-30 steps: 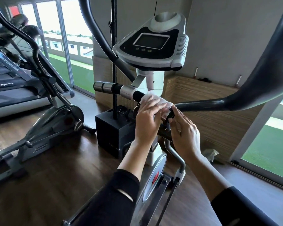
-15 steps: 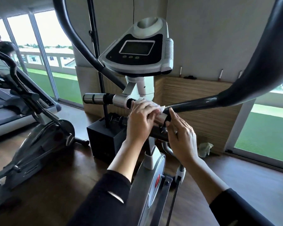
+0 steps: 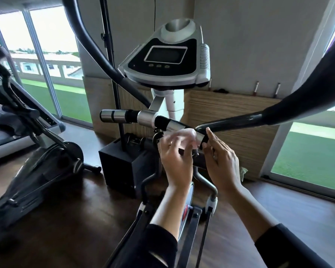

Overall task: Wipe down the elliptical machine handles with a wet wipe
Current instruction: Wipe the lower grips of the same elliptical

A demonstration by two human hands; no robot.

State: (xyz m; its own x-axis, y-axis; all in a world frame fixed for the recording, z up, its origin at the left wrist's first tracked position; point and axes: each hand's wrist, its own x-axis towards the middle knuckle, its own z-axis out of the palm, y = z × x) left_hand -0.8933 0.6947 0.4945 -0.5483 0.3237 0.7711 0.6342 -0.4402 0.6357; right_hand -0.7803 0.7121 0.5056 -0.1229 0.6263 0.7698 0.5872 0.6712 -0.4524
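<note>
The elliptical's fixed handlebar [image 3: 143,118], silver with black sections, runs from the left towards its black end cap [image 3: 203,140] at centre. My left hand [image 3: 175,161], blurred by motion, holds the white wet wipe [image 3: 188,134] against the bar just left of the end cap. On the right, my right hand [image 3: 219,161] has its index finger raised, and its fingertips touch the end cap. Two black swing-arm handles curve past, one on the left [image 3: 89,49] and one on the right [image 3: 275,111]. The wipe hides part of the bar.
The console [image 3: 165,60] sits above the bar on a white post. A black box [image 3: 122,163] stands on the wooden floor behind my hands. Another exercise machine [image 3: 37,151] fills the left. A crumpled wipe [image 3: 244,171] lies by the right wall. Glass windows flank the corner.
My left hand has slid the wipe along the bar towards the end cap, baring more silver bar. The right hand stays at the bar's end. The view has shifted.
</note>
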